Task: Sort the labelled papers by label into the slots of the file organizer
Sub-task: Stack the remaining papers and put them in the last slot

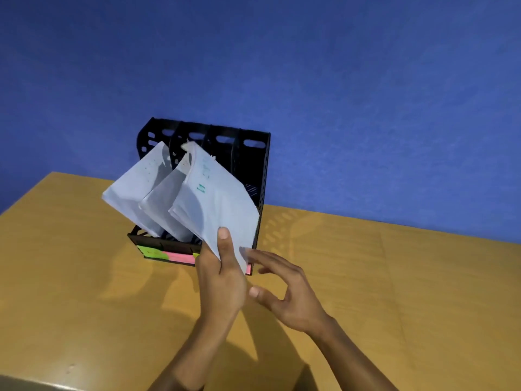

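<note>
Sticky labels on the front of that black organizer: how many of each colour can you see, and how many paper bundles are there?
Green labels: 1
Pink labels: 2, with the second mostly hidden behind the hands
Yellowish label: 1, only an edge showing
Paper bundles: 3
Total: 7

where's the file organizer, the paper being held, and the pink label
file organizer (pixel 255 153): head view, right side wall
held paper (pixel 217 204): head view, middle of the sheet
pink label (pixel 180 257): head view, centre of the strip
</note>
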Available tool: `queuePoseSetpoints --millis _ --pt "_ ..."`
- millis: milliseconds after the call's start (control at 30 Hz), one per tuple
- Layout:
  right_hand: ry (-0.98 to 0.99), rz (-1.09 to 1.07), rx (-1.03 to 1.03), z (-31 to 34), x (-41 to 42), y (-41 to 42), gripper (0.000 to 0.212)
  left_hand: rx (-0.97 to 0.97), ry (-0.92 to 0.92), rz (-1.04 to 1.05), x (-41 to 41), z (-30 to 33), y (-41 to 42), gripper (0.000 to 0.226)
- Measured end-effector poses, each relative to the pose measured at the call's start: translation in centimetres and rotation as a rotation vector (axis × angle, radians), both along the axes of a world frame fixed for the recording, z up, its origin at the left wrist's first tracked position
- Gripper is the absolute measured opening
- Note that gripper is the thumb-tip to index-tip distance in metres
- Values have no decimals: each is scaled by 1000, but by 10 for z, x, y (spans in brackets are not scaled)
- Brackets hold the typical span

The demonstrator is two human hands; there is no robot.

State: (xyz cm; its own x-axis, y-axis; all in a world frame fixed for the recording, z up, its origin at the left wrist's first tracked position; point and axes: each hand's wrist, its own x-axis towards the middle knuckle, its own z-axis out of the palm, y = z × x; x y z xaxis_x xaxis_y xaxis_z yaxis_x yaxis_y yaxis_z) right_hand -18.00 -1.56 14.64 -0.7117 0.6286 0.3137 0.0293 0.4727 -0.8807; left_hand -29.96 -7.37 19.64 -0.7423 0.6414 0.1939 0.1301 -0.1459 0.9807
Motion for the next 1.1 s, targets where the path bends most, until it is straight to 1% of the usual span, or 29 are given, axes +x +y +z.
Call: queuePoseSetpoints --millis 67,133,200,233,300,367,433,567,667,700,767,800,833,933,1033,1100 --pt "-77 -170 -71 -18 -8 4 42 6 46 -5 -16 3 6 34" --pt "-327 -252 -53 -39 -15 11 48 25 102 -17 -29 3 14 39" --pt "-568 -218 8 -57 -25 17 62 34 118 -31 -41 1 27 46" --pt "-644 -194 27 -63 -30 19 68 30 108 -44 -46 -1 35 47" --pt "-741 -167 62 -71 -42 23 75 13 61 -56 -51 -6 51 47" --pt "-822 -162 96 -79 -53 26 77 18 -1 -83 -52 -11 68 44" --pt "-894 -147 133 -84 -61 25 77 22 -48 -80 -54 -18 80 35" --pt "-921 -184 187 -96 -64 23 78 -3 -120 -86 -60 -39 108 18" --pt "-889 -207 233 -101 -61 19 80 -62 -61 -93 -60 -53 120 18" --pt "-885 -209 238 -101 -61 18 81 -69 -53 -101 -62 -59 123 19" --pt "-880 -215 246 -101 -62 16 82 -85 -20 -132 -65 -69 130 44" --pt "-878 -218 250 -100 -63 15 82 -102 -3 -142 -67 -75 134 52" --pt "-880 -220 255 -99 -63 15 82 -108 11 -147 -69 -80 136 54" --pt "-903 -230 273 -97 -64 13 82 -157 97 -175 -70 -94 136 53" --pt "-957 -247 294 -95 -66 12 81 -215 196 -241 -70 -109 132 47" --pt "-990 -256 296 -93 -67 10 83 -270 193 -252 -71 -121 130 46"
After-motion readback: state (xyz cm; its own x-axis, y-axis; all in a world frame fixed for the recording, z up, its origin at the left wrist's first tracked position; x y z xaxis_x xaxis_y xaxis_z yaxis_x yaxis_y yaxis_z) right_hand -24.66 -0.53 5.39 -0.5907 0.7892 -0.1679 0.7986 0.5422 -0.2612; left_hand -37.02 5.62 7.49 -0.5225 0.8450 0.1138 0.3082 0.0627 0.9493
